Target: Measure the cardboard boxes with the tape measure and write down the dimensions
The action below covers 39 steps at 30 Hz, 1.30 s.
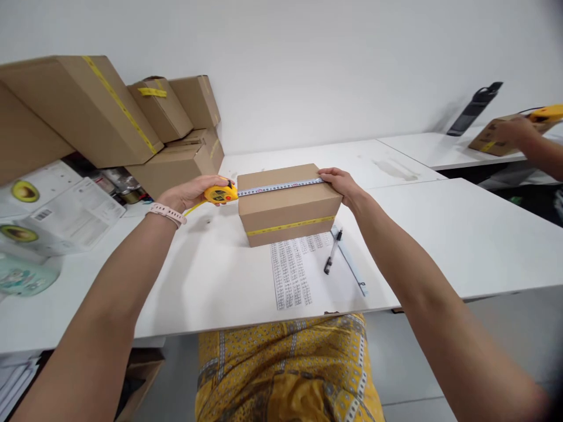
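A brown cardboard box (290,205) with yellow tape along its front side sits on the white table. My left hand (193,192) is closed around a yellow tape measure (221,193) at the box's left edge. Its metal blade (281,187) is drawn out across the top of the box. At the far right edge my right hand (341,183) grips the blade's end against the box, with its fingertips on top. Partly under the box lies a printed sheet (292,275) with handwritten-looking rows, and a black pen (333,252) rests on it.
Several taped cardboard boxes (118,111) are stacked at the back left. Below them are white cartons with avocado pictures (65,205) and a pale green bottle (26,274). On the right, another person's hand (514,132) touches a small box (492,138) near a dark bottle (474,110).
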{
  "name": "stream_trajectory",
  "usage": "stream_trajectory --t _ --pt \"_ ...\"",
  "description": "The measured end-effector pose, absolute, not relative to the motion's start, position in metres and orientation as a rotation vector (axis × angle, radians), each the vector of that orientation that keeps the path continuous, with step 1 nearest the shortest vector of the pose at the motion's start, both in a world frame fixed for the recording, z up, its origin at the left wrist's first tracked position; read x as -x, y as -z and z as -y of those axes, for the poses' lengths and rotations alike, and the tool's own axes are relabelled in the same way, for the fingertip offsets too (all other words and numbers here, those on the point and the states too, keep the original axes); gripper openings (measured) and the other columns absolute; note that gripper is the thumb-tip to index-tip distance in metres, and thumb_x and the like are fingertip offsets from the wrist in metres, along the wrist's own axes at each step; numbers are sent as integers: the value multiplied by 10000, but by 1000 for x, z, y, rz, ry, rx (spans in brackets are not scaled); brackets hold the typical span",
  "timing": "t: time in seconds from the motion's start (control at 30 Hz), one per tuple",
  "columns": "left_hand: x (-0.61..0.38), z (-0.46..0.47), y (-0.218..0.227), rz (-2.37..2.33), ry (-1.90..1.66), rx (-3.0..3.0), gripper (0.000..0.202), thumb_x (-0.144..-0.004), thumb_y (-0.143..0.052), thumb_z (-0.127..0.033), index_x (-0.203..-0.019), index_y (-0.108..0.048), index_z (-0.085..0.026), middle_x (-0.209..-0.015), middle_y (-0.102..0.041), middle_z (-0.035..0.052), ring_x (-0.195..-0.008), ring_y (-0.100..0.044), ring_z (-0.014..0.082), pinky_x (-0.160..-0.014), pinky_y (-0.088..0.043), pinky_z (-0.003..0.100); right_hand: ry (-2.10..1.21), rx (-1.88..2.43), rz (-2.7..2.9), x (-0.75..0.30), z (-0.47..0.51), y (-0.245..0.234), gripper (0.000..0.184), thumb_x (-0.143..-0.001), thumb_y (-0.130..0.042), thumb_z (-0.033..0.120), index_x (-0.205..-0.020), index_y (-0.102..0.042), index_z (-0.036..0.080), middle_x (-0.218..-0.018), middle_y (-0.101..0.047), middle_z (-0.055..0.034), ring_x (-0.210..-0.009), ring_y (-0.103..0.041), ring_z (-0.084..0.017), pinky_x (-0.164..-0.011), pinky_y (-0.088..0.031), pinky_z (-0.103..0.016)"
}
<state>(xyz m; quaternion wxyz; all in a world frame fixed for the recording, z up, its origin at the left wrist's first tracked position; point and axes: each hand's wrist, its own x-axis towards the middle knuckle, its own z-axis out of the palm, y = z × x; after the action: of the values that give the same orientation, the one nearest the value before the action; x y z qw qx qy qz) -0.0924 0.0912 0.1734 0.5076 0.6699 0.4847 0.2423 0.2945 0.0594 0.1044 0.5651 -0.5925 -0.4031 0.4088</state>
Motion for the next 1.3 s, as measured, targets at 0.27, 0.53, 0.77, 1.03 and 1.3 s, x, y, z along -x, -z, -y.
stream_trajectory --t 0.27,0.53,0.77,1.03,1.3 --pt "132 -82 -182 -1231 -504 -1636 524 -707 -800 -548 -1093 -789 -194 -1112 -772 102 -946 -695 257 -661 -586 282 -948 1460 972 -298 -58 -102 192 -704 -741 199 -894 -713 206 -909 -688 -15 -729 -578 -134 -640 -450 -280" --pt "138 -81 -180 -1231 -472 -1647 526 -743 -778 -560 -1130 -776 -202 -1160 -768 101 -922 -711 249 -723 -600 305 -925 1468 968 -298 -60 -99 204 -686 -746 222 -887 -719 200 -933 -700 -24 -742 -579 -135 -613 -439 -266" --pt "138 -84 -181 -1226 -392 -1646 559 -750 -767 -604 -1136 -800 -201 -1166 -767 115 -908 -716 264 -680 -606 305 -918 1451 982 -298 -60 -98 203 -662 -765 237 -856 -713 205 -957 -707 -25 -768 -583 -142 -626 -443 -270" --pt "135 -84 -182 -1235 -405 -1620 585 -703 -802 -582 -1130 -805 -183 -1147 -776 130 -854 -715 264 -647 -609 321 -905 1452 1000 -299 -62 -97 208 -674 -765 263 -865 -704 209 -999 -720 -38 -789 -601 -155 -600 -456 -267" --pt "127 -68 -191 -1213 -396 -1679 563 -886 -666 -549 -1187 -729 -78 -1097 -758 81 -935 -651 231 -696 -580 279 -699 1696 984 -298 -58 -99 315 -709 -843 408 -659 -598 216 -726 -655 -71 -699 -571 -202 -618 -490 -359"
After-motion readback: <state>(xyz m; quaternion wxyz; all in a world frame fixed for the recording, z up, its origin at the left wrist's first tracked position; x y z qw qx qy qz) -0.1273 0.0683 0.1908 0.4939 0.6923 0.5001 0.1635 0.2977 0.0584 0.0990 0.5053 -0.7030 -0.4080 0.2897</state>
